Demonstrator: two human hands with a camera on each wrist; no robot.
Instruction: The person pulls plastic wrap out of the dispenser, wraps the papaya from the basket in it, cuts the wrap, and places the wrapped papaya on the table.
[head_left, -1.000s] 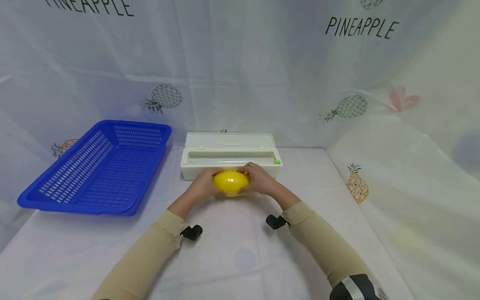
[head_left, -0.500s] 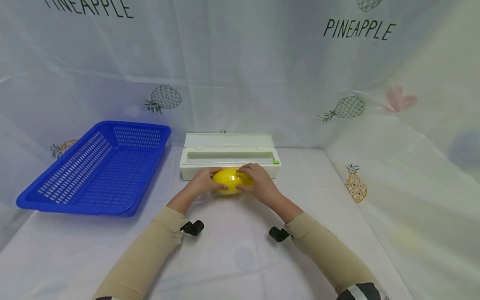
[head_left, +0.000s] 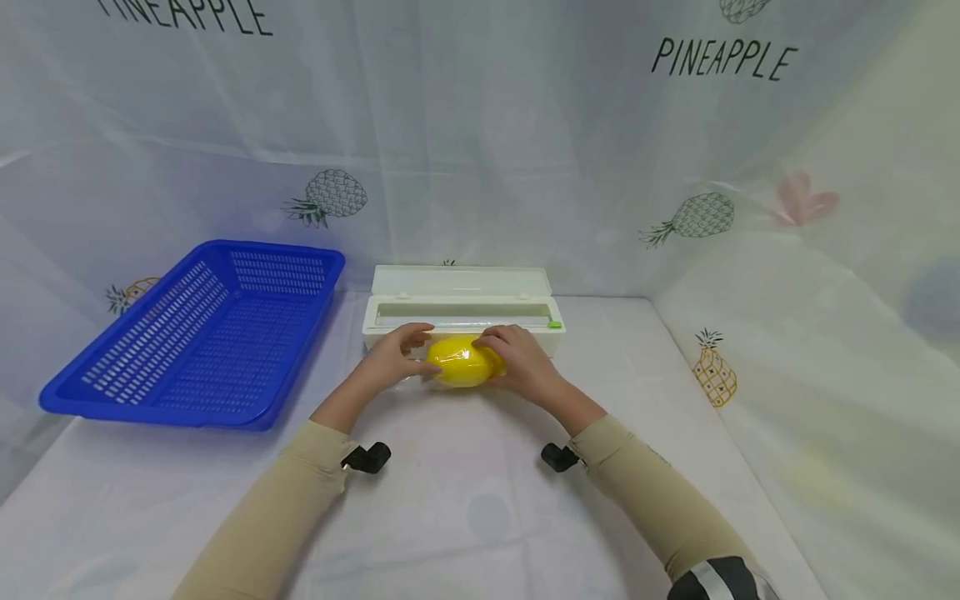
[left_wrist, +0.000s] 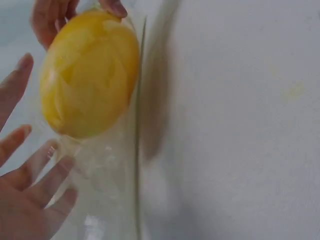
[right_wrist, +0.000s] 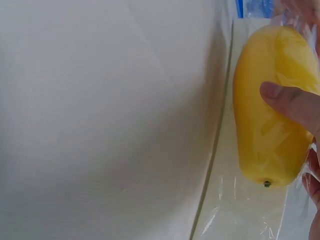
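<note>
Here a smooth, glossy yellow mango (head_left: 463, 364), oval and half wrapped in wrinkled clear cling film (left_wrist: 107, 165), lies on the cloth-covered tabletop (head_left: 480, 500) just in front of the white plastic cling film dispenser box (head_left: 462, 310). The right hand (head_left: 522, 362) grips its right end, thumb pressed on the skin. The left hand (head_left: 395, 358) lies open beside its left end, fingers spread and straight, holding nothing. A blue perforated basket (head_left: 202, 337) sits to the left.

- Both forearms, in tan sleeves, reach forward and angle inward toward each other.
- Left hand (head_left: 392, 360) is spread, fingers straight and apart, palm facing inward.
- Right hand (head_left: 517, 358) is curved, thumb pressed forward, fingers curled inward.
</note>
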